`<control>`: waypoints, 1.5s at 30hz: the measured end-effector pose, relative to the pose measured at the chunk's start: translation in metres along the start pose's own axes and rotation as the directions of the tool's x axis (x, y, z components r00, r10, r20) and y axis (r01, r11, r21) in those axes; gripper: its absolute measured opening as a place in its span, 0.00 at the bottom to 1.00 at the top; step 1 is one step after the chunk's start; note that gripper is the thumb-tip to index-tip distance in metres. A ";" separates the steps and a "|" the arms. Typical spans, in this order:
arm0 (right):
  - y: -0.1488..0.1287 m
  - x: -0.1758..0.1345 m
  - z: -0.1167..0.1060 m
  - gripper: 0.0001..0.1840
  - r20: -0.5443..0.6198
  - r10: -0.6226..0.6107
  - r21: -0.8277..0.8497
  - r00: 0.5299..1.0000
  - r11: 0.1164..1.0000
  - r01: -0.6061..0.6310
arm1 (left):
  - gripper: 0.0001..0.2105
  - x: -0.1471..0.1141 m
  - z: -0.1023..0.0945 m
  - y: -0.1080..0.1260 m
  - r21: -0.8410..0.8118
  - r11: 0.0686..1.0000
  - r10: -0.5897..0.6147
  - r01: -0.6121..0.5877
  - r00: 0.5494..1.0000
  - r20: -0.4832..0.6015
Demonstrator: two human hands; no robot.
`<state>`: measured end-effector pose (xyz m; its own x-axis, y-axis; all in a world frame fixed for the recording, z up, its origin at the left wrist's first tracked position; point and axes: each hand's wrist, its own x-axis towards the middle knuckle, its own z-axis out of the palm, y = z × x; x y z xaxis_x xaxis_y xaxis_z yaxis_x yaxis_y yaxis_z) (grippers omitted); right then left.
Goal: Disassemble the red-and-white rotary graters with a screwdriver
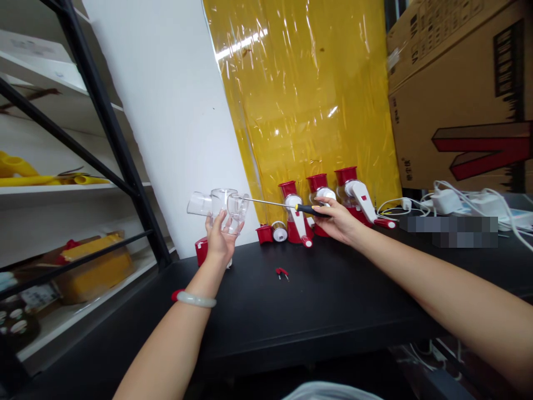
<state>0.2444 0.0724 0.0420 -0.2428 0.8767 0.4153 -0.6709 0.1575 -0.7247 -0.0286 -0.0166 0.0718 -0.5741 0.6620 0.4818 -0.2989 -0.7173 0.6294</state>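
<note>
My left hand (222, 239) grips a clear plastic grater housing (224, 203), raised above the black table with its tube pointing left. A screwdriver (310, 209) with a black and yellow handle is in my right hand (336, 222). Its long shaft runs left, and the tip is at the round opening of the housing; whether it touches cannot be made out. On the table below lie small red-headed pieces (282, 272) with metal pins. Behind my left hand stands a red part (201, 251), partly hidden.
Several red and white rotary graters (298, 219) stand along the back, beside a red pusher (264, 234) and a metal drum (279, 231). White cables and chargers (447, 200) lie at the right below a large cardboard box (458, 100). A black-framed shelf (104, 122) borders the left.
</note>
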 end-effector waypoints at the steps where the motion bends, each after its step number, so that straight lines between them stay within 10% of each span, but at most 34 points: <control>1: 0.001 0.000 0.001 0.20 -0.017 -0.006 -0.003 1.000 1.000 0.006 | 0.22 0.000 0.000 0.000 -0.002 1.000 0.001 -0.001 1.000 0.000; 10: 0.008 -0.002 -0.002 0.28 -0.006 0.004 -0.367 1.000 0.930 -0.006 | 0.22 0.004 -0.003 -0.002 0.016 1.000 0.002 -0.002 1.000 -0.019; 20: -0.002 -0.007 0.006 0.27 0.014 0.050 0.062 0.999 0.997 -0.051 | 0.20 0.004 -0.003 -0.001 -0.005 1.000 -0.016 0.016 1.000 -0.011; 28: 0.003 -0.006 0.005 0.23 -0.050 0.010 -0.227 0.999 0.974 -0.021 | 0.19 0.002 -0.002 -0.001 -0.007 1.000 -0.020 0.020 1.000 -0.009; 31: 0.006 -0.004 0.001 0.24 0.010 -0.004 -0.415 1.000 0.910 0.008 | 0.19 0.003 -0.002 -0.002 -0.010 1.000 -0.024 0.024 1.000 -0.007; 38: 0.010 -0.003 -0.004 0.29 0.189 0.046 -0.255 0.981 0.967 0.004 | 0.22 0.010 -0.008 0.006 0.004 0.999 0.042 -0.042 0.999 0.005; 45: 0.017 -0.007 -0.010 0.23 0.374 0.239 -0.647 0.896 0.759 0.068 | 0.25 0.027 0.005 0.033 0.096 0.995 0.015 -0.026 0.994 0.108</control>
<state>0.2413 0.0732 0.0216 -0.6403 0.6529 0.4047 -0.0726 0.4730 -0.8780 -0.0500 -0.0213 0.1087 -0.4926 0.6706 0.5546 -0.2092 -0.7099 0.6725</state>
